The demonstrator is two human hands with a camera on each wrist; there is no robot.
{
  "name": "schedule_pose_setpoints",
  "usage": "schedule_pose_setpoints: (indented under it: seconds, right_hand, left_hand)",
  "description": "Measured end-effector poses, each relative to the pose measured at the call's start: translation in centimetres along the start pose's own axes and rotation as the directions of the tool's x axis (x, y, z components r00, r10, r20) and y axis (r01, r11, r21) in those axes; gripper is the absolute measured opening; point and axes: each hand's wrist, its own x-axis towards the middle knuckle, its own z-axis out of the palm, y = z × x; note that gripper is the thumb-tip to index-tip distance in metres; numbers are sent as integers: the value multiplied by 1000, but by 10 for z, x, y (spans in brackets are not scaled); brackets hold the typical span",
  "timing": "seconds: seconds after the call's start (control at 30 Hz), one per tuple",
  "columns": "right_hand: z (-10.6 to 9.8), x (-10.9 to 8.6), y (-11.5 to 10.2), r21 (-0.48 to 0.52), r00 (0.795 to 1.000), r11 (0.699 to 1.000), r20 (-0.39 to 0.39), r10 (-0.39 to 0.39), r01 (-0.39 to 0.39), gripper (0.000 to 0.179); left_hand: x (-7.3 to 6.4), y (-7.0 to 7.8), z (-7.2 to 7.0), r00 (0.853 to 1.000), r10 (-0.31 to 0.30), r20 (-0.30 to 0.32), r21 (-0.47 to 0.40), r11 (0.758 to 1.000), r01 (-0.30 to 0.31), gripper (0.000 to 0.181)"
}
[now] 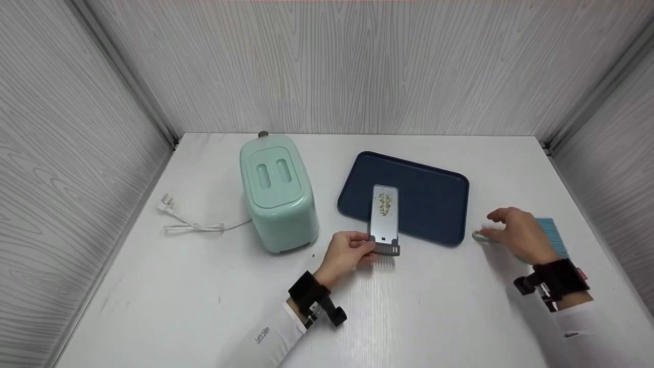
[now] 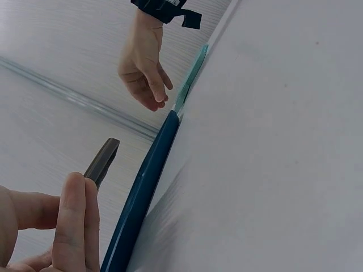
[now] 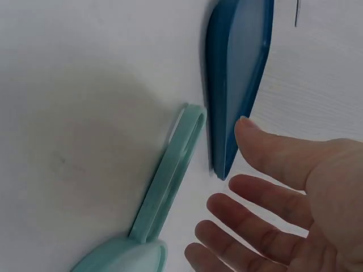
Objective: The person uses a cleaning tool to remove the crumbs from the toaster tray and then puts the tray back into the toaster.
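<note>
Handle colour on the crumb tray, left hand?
Dark grey handle on the crumb tray; best seen in the head view.

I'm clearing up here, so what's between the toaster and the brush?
In the head view, the blue tray lies between toaster and brush, with the crumb tray held partly over it by the left hand.

looks like a lab-type booth: white table (image 1: 424, 317) w/ grey wood-grain panels (image 1: 327, 66) on 3 sides & metal trim (image 1: 127, 76) up the corners. black cam straps (image 1: 562, 278) on both wrists also suggest a test set-up, tho the kit on top is kitchen stuff, e.g. mint toaster (image 1: 276, 194) w/ white cord (image 1: 196, 228), navy tray (image 1: 429, 204), blue brush (image 1: 553, 236).
</note>
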Motion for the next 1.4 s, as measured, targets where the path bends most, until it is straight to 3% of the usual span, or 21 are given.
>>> schedule_pose_setpoints:
  seconds: [0.23,0.4,0.73,1.0,1.4]
  right_hand:
    - [2,5,11,-82,997,995,59,-58,63,48]
    - [7,7,19,-122,992,985,56,-113,119,43]
    - [8,12,25,-170,994,980,42,-99,105,22]
    - [8,9,27,-238,980,952,-7,-200,192,22]
    - [-5,3,22,-275,979,943,-29,-203,187,27]
  left_hand:
    - [1,0,-3,1000,-2,-6,4,1000,2,28]
    - [1,2,-4,1000,13,-2,-12,1000,-13,28]
    - [1,3,-3,999,28,19,-32,999,-27,28]
    - [0,3,-4,999,37,20,-35,999,-36,27]
    - [2,5,-5,1000,20,8,-17,1000,-20,27]
